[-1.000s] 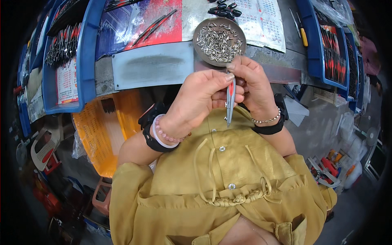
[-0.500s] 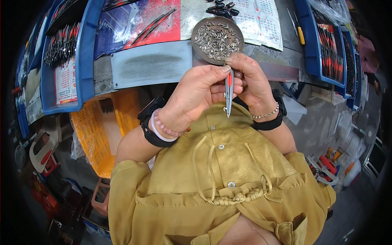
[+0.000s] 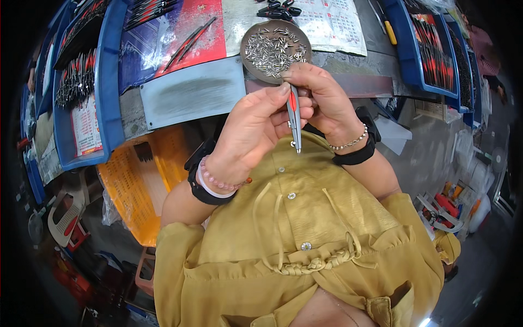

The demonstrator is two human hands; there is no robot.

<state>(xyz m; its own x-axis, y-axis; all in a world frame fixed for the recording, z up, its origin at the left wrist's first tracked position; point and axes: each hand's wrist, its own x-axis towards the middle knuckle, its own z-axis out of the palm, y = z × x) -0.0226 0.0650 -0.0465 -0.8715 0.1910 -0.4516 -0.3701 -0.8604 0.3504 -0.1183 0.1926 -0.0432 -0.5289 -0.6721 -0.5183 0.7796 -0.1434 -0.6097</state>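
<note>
The left hand [image 3: 251, 122] is grasping a grey-and-red pointed tool [image 3: 295, 117] between thumb and fingers, on the near side of the bowl [image 3: 304, 43]. The right hand [image 3: 326, 95] is pinching at the tool's upper end, just by the bowl's near rim (whether it is also holding some small piece, the fingers are hiding). The tip is pointing away from the bowl, toward the shirt [image 3: 321, 218]. For steady work, the left grip probably wants to be firm and still, the right fingertips light and square to the end, and the point well off the body. Left of the bowl, a pale blue plate [image 3: 193, 92] is lying along the worktop's [image 3: 133, 111] near edge. The bowl itself is holding many small metal pins [image 3: 272, 54]. Farther off, beyond the bowl to the left, two dark-and-red tools [image 3: 189, 43] are lying side by side; black handles [image 3: 279, 11] are sitting directly behind it.
</note>
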